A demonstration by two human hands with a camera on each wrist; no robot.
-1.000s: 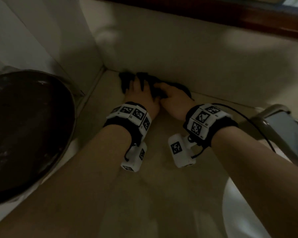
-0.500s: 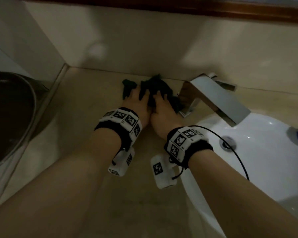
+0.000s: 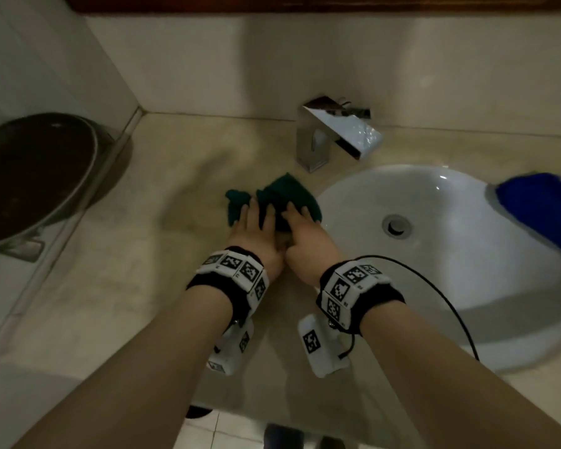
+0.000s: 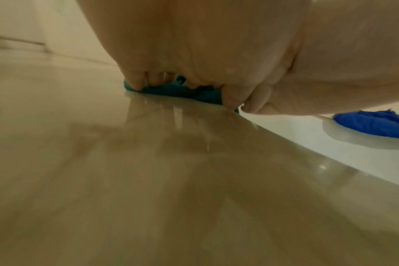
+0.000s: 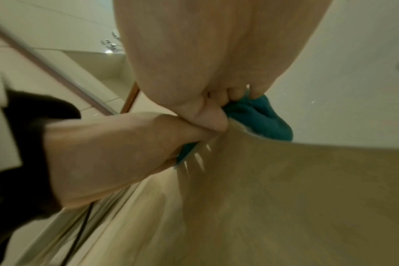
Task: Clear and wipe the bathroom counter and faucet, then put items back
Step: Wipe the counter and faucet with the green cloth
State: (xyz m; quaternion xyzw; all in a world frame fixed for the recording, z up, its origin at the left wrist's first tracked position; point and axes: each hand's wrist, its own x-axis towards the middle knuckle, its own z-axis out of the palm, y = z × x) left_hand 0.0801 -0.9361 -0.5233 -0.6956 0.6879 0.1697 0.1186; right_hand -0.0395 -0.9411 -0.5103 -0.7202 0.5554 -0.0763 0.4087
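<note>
Teal cloth (image 3: 285, 197): bunched on the beige counter (image 3: 117, 286), just left of the basin's rim and in front of the faucet; both hands lie on top of it (the folds stick out past the fingertips on the far side).
Left hand (image 3: 256, 234): palm down on the left part of the cloth, fingers extended and spread, pressing it flat against the counter; in the left wrist view the fingertips (image 4: 137, 82) dig into the fabric edge.
Right hand (image 3: 305, 234): beside the left, thumbs touching, fingers laid forward over the right part of the cloth; in the right wrist view the fingertips (image 5: 235, 93) bear down on the fabric where it overlaps the basin's edge.
Counter: glossy beige stone, with streaks of reflected light just behind the cloth in both wrist views.
Faucet (image 3: 334, 131): square chrome body with a flat slanted spout, standing at the back of the counter behind the basin, apart from the cloth.
Basin (image 3: 450, 254): white, oval, set into the counter to the right of the hands, with a metal drain (image 3: 396, 225) at its middle.
Blue item (image 3: 544, 209): lying over the basin's far right rim; too blurred to name.
Round dark pan (image 3: 30, 176): at the left, beyond the counter's end, metal-rimmed.
Wrist rigs: black bands with white marker blocks on both forearms; a black cable (image 3: 434, 286) loops from the right one over the basin.
</note>
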